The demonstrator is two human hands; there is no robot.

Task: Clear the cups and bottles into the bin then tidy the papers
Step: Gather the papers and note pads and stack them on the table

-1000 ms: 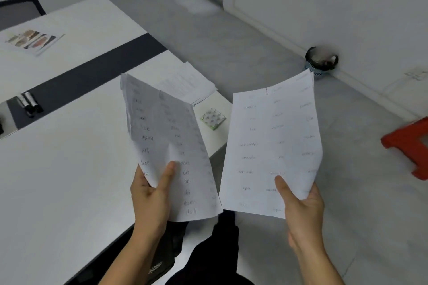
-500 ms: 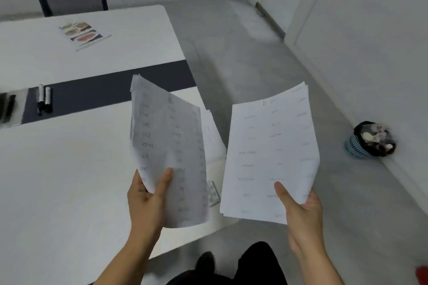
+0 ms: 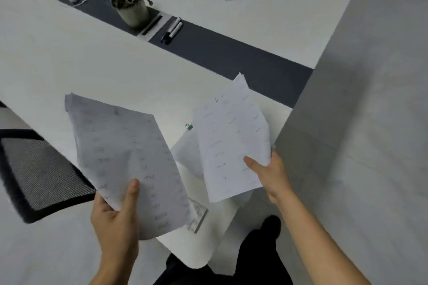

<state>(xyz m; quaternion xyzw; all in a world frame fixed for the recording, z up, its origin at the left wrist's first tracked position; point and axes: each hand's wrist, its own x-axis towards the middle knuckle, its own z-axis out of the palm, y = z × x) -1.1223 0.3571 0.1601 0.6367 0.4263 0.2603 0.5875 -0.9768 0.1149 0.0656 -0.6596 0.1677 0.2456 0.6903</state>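
left hand (image 3: 115, 217) pinching sheet (image 3: 125, 157), right hand (image 3: 268, 173) likewise

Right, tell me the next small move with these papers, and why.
Probably bring the two handfuls together into one stack. The left hand holds one sheaf of papers and the right hand holds another sheaf, apart in the air above the table. More sheets lie on the table below, so the joined stack could go down on those.
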